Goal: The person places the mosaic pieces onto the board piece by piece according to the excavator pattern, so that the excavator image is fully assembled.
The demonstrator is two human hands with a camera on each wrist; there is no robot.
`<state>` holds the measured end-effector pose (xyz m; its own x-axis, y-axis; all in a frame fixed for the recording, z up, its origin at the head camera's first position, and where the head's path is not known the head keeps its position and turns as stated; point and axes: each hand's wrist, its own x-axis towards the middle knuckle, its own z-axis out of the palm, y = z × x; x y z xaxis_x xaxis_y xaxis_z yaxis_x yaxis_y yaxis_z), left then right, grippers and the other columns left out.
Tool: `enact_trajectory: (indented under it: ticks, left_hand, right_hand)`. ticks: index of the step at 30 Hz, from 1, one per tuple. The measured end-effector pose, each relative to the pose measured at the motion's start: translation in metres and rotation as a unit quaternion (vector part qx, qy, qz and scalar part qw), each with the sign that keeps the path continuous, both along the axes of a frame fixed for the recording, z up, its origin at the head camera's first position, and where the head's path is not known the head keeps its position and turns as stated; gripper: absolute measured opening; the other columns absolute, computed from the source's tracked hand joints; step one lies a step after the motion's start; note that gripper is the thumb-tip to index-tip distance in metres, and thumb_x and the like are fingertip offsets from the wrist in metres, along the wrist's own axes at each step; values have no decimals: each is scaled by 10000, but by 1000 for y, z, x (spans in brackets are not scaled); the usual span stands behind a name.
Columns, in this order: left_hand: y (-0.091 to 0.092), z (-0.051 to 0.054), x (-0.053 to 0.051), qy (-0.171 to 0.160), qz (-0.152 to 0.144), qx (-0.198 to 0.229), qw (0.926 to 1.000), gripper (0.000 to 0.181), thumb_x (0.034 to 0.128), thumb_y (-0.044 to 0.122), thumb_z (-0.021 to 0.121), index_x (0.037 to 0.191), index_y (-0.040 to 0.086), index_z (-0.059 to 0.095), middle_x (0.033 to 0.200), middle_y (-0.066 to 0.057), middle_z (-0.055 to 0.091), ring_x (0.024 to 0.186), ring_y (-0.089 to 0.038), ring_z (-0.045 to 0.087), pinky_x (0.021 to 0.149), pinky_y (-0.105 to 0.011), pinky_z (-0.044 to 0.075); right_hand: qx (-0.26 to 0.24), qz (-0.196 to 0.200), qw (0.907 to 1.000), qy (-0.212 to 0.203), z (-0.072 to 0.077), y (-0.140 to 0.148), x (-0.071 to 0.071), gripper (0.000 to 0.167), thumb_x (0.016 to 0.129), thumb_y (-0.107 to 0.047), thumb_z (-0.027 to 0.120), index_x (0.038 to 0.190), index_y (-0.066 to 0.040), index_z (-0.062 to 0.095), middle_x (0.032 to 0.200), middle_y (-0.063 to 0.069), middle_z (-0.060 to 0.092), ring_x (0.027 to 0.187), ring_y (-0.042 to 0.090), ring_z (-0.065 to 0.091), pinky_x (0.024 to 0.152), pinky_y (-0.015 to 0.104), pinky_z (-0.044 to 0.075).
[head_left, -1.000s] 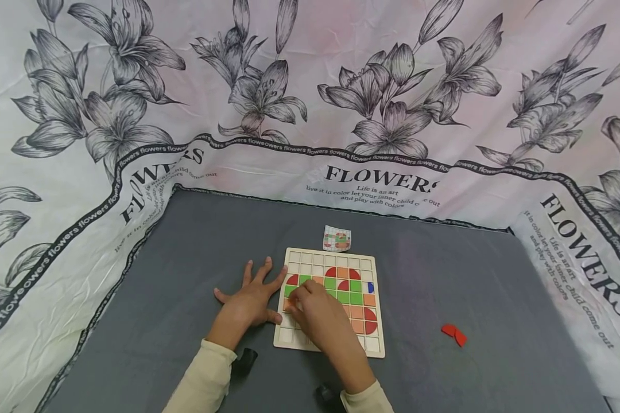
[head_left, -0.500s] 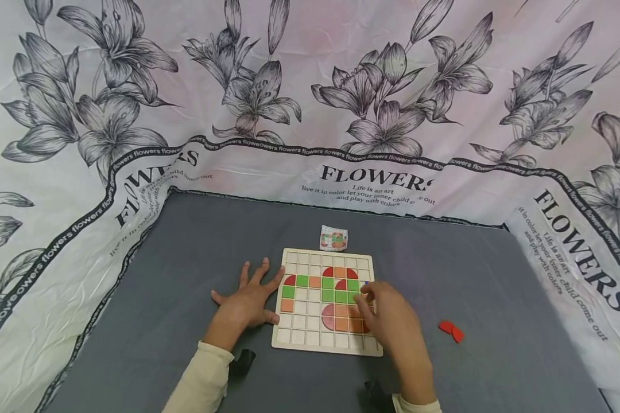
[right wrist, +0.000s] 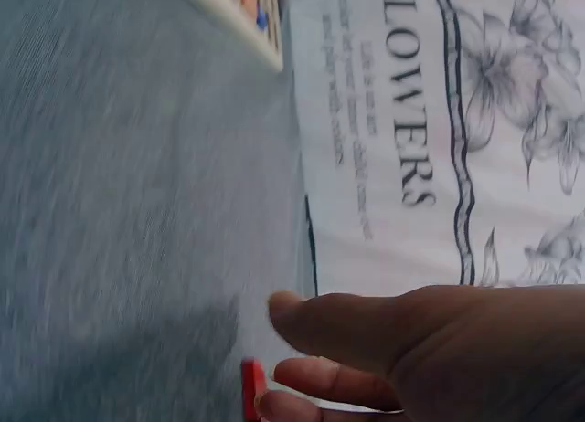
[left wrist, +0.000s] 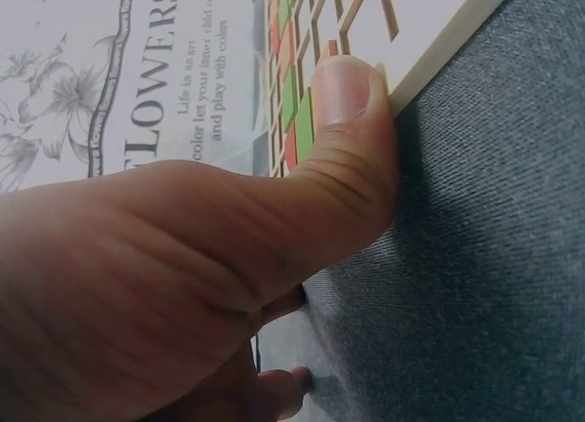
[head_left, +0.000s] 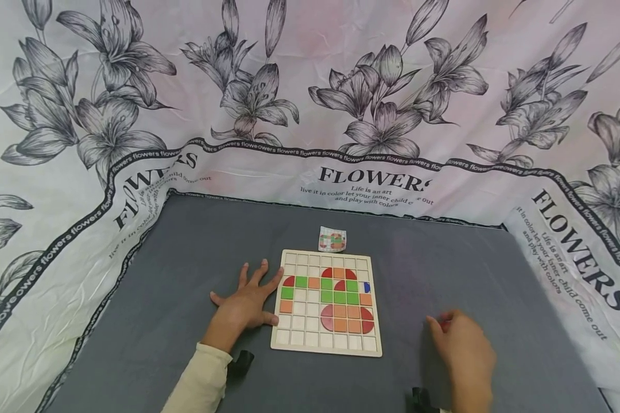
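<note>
A pale wooden grid board (head_left: 299, 322) lies on the grey cloth, with red, green, orange and blue pieces in some of its cells. My left hand (head_left: 241, 305) rests with spread fingers at the board's left side. In the left wrist view its thumb (left wrist: 352, 107) presses on the board's edge. To the right of the board, my right hand (head_left: 465, 347) is over the loose red pieces, mostly covering them. The right wrist view has a red piece (right wrist: 252, 390) at the fingertips, with the thumb apart from it; whether the fingers touch it is hard to tell.
A small printed card (head_left: 333, 239) with a coloured grid pattern lies just behind the board. Grey cloth (head_left: 403, 258) covers the table. Flower-printed fabric (head_left: 268, 172) rises along the back and sides. Black straps (head_left: 241, 365) sit near the wrists.
My right hand has gone from the board's left part, across its right edge, to the red pieces on the right. An orange square now shows at the left column. The left hand stays put.
</note>
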<state>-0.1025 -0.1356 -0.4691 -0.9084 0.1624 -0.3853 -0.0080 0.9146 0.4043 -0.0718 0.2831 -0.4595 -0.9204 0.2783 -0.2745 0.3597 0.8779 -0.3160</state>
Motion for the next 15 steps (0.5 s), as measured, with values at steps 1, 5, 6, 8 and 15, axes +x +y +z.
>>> enact_trajectory:
  ticks: [1,5,6,8,15]
  left_hand:
    - [0,0,0,0,4,2,10000,1049,849,360,881,1697,353,262,1790,-31,94,1632,-421,-49,958,-994,68]
    - [-1,-1,1,21,25,21,10000,1051,849,360,884,1697,349,263,1790,-32,97,1632,-422,-48,956,-995,62]
    - [-1,-1,1,25,31,27,10000,1051,849,358,885,1697,347,264,1790,-33,98,1631,-422,-49,956,-995,60]
    - [-1,-1,1,36,38,24,10000,1050,850,356,886,1697,346,265,1790,-32,98,1632,-421,-49,957,-995,59]
    - [-1,-2,1,67,15,20,10000,1048,848,352,888,1696,344,272,1789,-36,105,1631,-426,-39,957,-995,69]
  right_hand:
    - [9,-97,9999,-80,-1,4,1,564,1022,-494,683,1273,9,643,1132,217,720,901,384,708,635,521,549]
    - [1,-307,9991,-275,-5,14,2,622,992,-533,716,1299,-1,616,1156,241,683,922,396,689,635,517,533]
    - [-2,-308,9991,-289,-6,15,3,622,990,-530,720,1297,0,611,1150,246,675,921,396,685,632,518,529]
    - [29,-289,9993,-216,-6,15,3,589,990,-500,733,1289,-6,618,1156,251,672,944,426,685,643,540,537]
    - [77,-196,9994,271,-11,3,4,388,994,-333,762,1234,-41,672,1176,248,697,1033,506,677,703,621,553]
